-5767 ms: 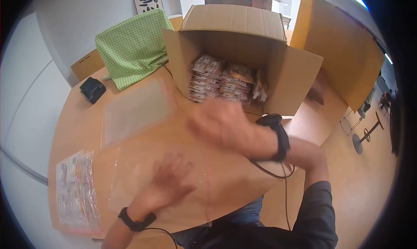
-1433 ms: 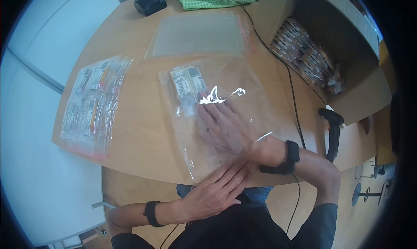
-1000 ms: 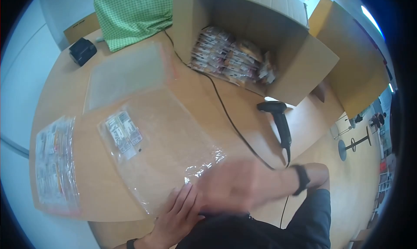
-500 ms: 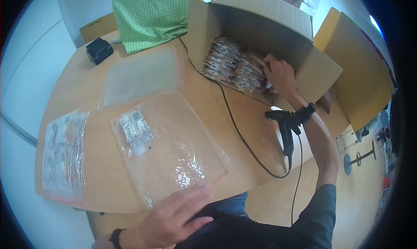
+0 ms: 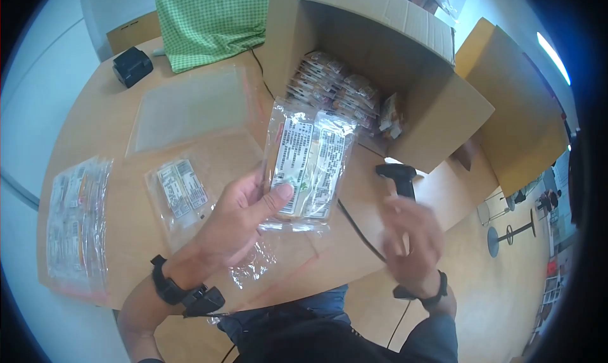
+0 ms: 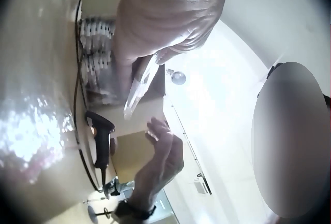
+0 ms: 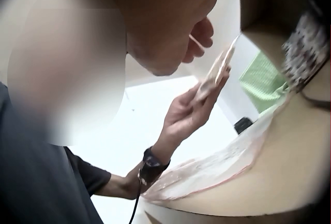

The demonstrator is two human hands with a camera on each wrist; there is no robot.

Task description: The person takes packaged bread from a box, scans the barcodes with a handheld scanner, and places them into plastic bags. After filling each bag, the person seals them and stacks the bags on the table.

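Observation:
My left hand (image 5: 240,220) holds up a clear plastic packet (image 5: 310,163) bearing two printed white labels, thumb across its front and fingers behind. In the left wrist view the packet (image 6: 140,89) shows edge-on. My right hand (image 5: 415,242), blurred, hovers just in front of the black barcode scanner (image 5: 399,173); its fingers are loosely bent with nothing between them. Below the held packet, a large clear bag (image 5: 221,154) lies flat on the table, with a labelled packet (image 5: 180,185) inside near its left side.
A cardboard box (image 5: 453,119) on its side holds stacked packets (image 5: 320,78). Flat clear bags (image 5: 196,100) lie behind the large bag. A bag filled with packets (image 5: 79,223) lies at the left edge. A black device (image 5: 133,66) and green checked cloth (image 5: 215,27) stand behind; a cable crosses the table.
My right hand reached into the box, then came back toward me. The labelled packet is now up in my left hand, which has lifted off the large bag's near edge.

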